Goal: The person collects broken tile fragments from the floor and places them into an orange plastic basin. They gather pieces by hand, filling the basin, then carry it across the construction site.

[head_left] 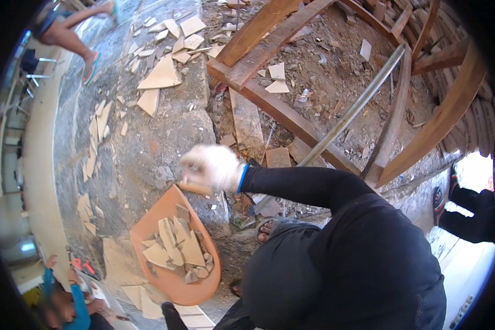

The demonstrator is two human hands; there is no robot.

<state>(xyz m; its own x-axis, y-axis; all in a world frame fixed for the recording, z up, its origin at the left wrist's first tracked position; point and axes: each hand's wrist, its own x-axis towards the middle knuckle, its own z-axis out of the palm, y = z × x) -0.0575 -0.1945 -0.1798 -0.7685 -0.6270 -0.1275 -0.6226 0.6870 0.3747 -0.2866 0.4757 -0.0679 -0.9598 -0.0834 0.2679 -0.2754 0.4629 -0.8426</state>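
Observation:
My right hand [209, 168], in a white glove with a blue cuff and black sleeve, hovers past the far end of an orange scoop-shaped pan [139, 234]. It is smeared by motion. Its fingers look curled; I cannot make out what they hold. A narrow tan piece [195, 188] shows right under the glove, and whether the hand grips it is unclear. Broken cream tile pieces [173, 242] and grey rubble lie inside the pan. My left hand is not in view; a dark shape [172, 315] at the lower edge may be part of that sleeve.
Tile shards [160, 74] litter the worn floor [170, 137]. A wooden frame [291, 118] and a metal pipe [363, 93] span the rubble at right. A person's leg [74, 41] is at upper left, another person [66, 308] at lower left, and dark-clothed legs [470, 220] at far right.

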